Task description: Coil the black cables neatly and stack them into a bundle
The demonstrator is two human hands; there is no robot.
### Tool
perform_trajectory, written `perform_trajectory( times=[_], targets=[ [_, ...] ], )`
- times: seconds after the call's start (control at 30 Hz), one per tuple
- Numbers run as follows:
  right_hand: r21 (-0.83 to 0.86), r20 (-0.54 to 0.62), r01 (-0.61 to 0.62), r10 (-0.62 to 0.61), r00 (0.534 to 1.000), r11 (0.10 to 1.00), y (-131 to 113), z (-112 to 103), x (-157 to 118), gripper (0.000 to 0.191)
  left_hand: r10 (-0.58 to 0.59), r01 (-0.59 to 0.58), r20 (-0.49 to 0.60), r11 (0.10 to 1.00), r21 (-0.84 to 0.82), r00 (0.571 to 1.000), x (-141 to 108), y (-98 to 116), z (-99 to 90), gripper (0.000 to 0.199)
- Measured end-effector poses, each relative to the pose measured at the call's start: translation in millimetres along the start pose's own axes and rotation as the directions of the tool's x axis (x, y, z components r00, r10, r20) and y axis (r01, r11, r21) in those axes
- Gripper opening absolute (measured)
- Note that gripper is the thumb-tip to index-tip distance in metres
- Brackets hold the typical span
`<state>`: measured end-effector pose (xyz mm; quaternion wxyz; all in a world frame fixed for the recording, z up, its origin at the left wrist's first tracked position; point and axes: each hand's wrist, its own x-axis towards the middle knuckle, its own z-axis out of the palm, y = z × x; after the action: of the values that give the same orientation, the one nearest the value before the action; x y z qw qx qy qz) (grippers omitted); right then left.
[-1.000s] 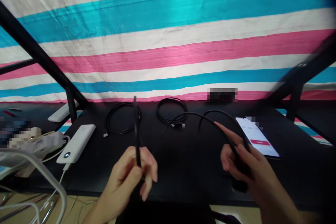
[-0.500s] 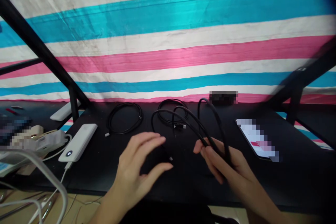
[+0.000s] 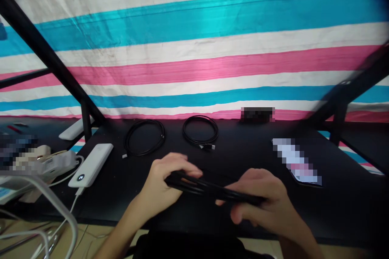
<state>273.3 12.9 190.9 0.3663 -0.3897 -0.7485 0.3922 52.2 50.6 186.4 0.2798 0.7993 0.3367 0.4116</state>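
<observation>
A bundled black cable stretches between my two hands above the front of the black table. My left hand is closed around its left end, with the thumb hidden behind the cable. At the other end, my right hand grips the bundle with curled fingers. Behind them on the table lie two more black cables: a coiled cable at the left with a light plug, and a smaller coiled cable in the middle with a USB plug. The ends of the held cable cannot be made out.
A white power bank with a white cord lies at the left, near a power strip. A phone with a lit, blurred screen is at the right. A black object stands at the back. Black frame bars slant up at both sides.
My left hand has closed on the cable, which hung in loose loops from my right hand. The loops are now drawn together into a flat bundle between both hands.
</observation>
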Motion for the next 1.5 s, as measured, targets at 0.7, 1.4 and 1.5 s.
perform_trajectory(
  times=[0.7, 1.4, 1.5],
  targets=[
    [-0.136, -0.595, -0.047, -0.044, 0.803, 0.99, 15, 4, 0, 0.021, -0.485, 0.443, -0.101, 0.852, -0.279, 0.869, -1, -4, 9.0, 0.049],
    [0.082, -0.646, -0.063, 0.101, 0.756, 0.995, 31, 12, 11, 0.037, -0.499, 0.439, 0.297, 0.194, -0.877, 0.815, -3, -7, 8.1, 0.053],
    [-0.176, -0.637, -0.045, -0.079, 0.767, 0.983, 18, 15, 8, 0.038, -0.538, 0.473, 0.254, 0.319, -0.821, 0.804, 2, -2, 11.5, 0.049]
  ],
)
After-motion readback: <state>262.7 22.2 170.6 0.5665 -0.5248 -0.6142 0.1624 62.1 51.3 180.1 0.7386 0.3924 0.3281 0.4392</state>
